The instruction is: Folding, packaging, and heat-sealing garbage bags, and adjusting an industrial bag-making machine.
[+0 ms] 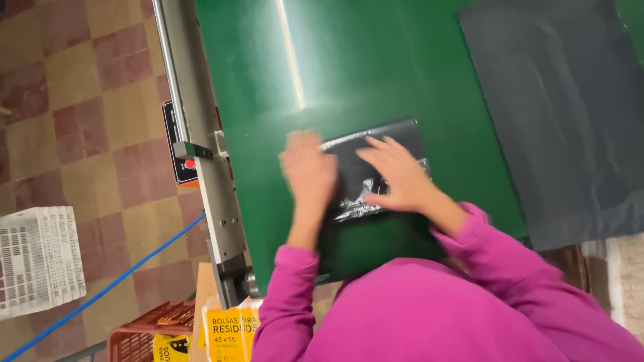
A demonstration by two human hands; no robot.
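Both palms lie flat with fingers spread, no grip closed on anything: my left hand (307, 169) presses the left edge of the folded black plastic bag (376, 171), and my right hand (397, 173) rests across its middle, fingertips pointing left over the glossy, crinkled part. The left hand looks blurred, so I judge it is sliding. That bag sits on the green tabletop (362, 74), just in front of my pink sleeves (469, 234). Right of the bag, apart from it, lies a larger flat grey sheet of plastic (563, 114). Left of the bag runs the grey metal rail (201, 134) along the tabletop's edge.

I take this step to be flattening and folding the bag. Next, I judge, calls for even pressure outward so trapped air leaves and the fold stays square.
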